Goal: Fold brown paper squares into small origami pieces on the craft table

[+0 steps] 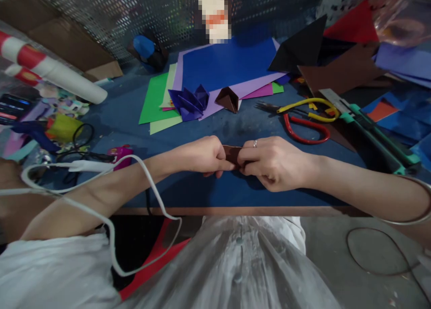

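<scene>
One brown paper piece pinched tight between two hands, left hand and right hand.

Tabletop lies bare beyond left hand and right hand; scissors crowd right, white cable left.

**A paper-craft workbench**

This is a craft workspace, set up for folding and cutting coloured paper. The blue counter is strewn with paper sheets in green, purple, blue, pink, brown and red. Folded pieces sit on them: a purple one and a brown one. Cutting tools lie near: scissors with yellow and red handles and a green-handled cutter. A glue gun with its cord rests at the left edge, beside paper scraps. A perforated metal panel backs the counter.
</scene>
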Demonstrator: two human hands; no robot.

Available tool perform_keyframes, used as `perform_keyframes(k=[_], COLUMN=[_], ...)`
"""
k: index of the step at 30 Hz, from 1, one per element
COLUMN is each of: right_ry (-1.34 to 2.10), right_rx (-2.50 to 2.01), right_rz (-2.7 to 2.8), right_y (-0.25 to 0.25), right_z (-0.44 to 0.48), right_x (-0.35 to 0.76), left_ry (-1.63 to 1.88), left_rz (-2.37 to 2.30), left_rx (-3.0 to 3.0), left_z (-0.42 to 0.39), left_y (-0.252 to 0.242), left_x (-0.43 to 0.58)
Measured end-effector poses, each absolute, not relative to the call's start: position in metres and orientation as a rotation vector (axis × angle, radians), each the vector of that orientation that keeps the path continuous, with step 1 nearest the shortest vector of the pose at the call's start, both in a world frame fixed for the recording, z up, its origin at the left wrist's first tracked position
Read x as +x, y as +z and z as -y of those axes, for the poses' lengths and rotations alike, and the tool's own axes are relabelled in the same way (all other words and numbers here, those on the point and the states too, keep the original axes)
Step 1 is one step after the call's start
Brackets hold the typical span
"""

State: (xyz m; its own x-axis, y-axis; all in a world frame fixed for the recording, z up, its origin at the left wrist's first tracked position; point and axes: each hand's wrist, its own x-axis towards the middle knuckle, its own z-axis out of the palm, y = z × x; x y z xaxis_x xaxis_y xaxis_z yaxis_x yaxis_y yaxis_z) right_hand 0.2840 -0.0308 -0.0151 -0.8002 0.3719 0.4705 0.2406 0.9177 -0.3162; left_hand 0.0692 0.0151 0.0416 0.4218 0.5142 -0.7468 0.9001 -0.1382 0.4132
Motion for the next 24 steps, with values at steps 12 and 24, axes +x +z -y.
perform_keyframes(k=[12, 24], right_ry=[0.340, 0.356], right_rx=[-0.464, -0.447], right_rz=[2.513, 2.514], right_y=[-0.015, -0.013], right_z=[0.032, 0.032], right_x=[0.283, 0.285], left_ry=[-0.581, -0.512], left_rz=[-1.234, -1.314], left_rx=[1.772, 1.682], left_z=[-0.023, -0.021], left_y=[0.041, 0.042], left_x=[0.047, 0.018])
